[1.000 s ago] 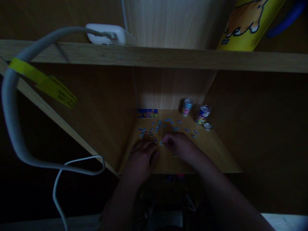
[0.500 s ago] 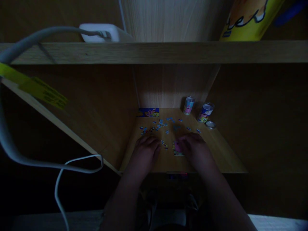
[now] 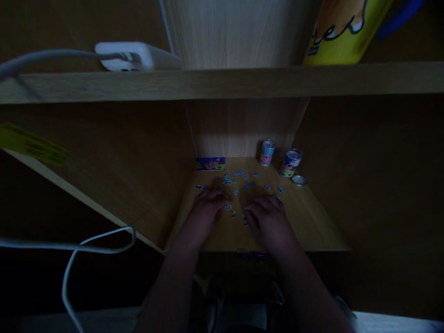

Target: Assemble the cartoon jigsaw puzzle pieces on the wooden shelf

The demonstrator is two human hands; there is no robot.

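Puzzle pieces [image 3: 233, 214] lie between left hand [image 3: 208, 209] and right hand [image 3: 269, 219], nearer the left; both half-curled, any hold indeterminable.

At the centre of the frame, the scattered puzzle pieces [image 3: 236, 192] show mostly light blue, with yellow and dark flecks on the lower ones. The picture strip [image 3: 209, 164], left of centre, is deep blue with pink and yellow figures. Right of centre, one can [image 3: 267, 155] is light blue with a pink figure; the other can [image 3: 290, 165] mixes dark blue, white and yellow, beside a silver-grey lid [image 3: 299, 181]. At upper right, a yellow mug [image 3: 333, 53] carries an orange-brown drawing with black outlines and a blue handle [image 3: 400, 21]. At upper left, the adapter [image 3: 138, 53] is white; the tag [image 3: 34, 145] at left is yellow with dark print. The shelf board [image 3: 222, 84] has brown wood grain.
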